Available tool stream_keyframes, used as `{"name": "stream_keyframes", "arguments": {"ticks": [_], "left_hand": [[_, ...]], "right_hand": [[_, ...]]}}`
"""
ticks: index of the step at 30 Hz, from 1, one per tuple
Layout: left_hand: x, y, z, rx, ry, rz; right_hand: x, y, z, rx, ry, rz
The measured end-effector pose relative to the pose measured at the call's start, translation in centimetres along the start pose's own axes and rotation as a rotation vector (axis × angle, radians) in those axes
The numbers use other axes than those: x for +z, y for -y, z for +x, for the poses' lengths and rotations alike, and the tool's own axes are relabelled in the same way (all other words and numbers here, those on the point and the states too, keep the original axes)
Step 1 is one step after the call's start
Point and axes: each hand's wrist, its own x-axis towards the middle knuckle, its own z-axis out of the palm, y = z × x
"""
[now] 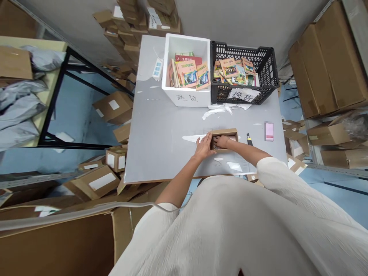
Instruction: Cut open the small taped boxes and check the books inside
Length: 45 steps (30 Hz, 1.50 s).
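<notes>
A small open cardboard box (229, 132) lies on the grey table in front of me. My left hand (204, 145) grips its left end, with the fingers over the far corner and the thumb along the near side. Inside the box is my right hand (221, 141), its fingers curled down near the left end. Something clear and shiny seems to lie under those fingers, but I cannot make out what it is. To the right of the box is a utility knife (249, 139) with a black and yellow handle.
At the table's (161, 153) back stand a white foam box (186, 97) and a black plastic crate (268, 76), both holding books. A pink-screened phone (269, 131) lies at right, a power strip (158, 69) back left. Paper scraps dot the table; cartons (99, 180) crowd the floor.
</notes>
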Motion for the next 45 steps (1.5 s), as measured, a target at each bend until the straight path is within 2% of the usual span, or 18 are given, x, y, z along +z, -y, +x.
{"name": "stream_keyframes", "arguments": {"ticks": [7,14,20,24,28,32,36,38,41,43,45], "left_hand": [[-0.4,-0.5,0.3,0.018,0.012,0.037],[-0.3,-1.3,0.7,0.031,0.004,0.047],[-0.4,-1.3,0.7,0.016,-0.005,0.114],[-0.7,-1.4,1.1,0.011,0.013,0.151],[-0.8,-1.7,1.1,-0.005,0.026,0.175],[-0.9,-1.9,1.1,-0.021,0.037,0.202],[-1.0,-2.0,1.2,-0.038,0.041,0.229],[-1.1,-2.0,1.3,-0.046,0.047,0.240],[-1.0,-2.1,1.2,-0.051,0.057,0.248],[-1.0,-2.1,1.1,-0.051,0.062,0.248],[-0.9,-2.1,0.9,-0.045,0.065,0.245]], "right_hand": [[-2.5,-0.4,-1.5,-0.122,-0.067,-0.081],[-2.8,-0.5,-5.3,-0.035,-0.208,0.158],[-3.3,-1.0,-10.2,0.028,-0.281,0.180],[-4.3,-1.6,-14.2,0.150,-0.410,0.265],[-4.3,-2.7,-18.9,0.394,-0.647,0.459],[-2.0,-4.6,-22.8,0.683,-0.998,0.761],[1.9,-5.6,-23.8,1.002,-1.300,1.188],[3.8,-5.2,-23.1,1.155,-1.352,1.379],[6.5,-3.6,-21.0,1.364,-1.319,1.571],[7.9,-2.1,-19.6,1.454,-1.269,1.588],[9.0,-0.8,-18.6,1.474,-1.198,1.555]]}}
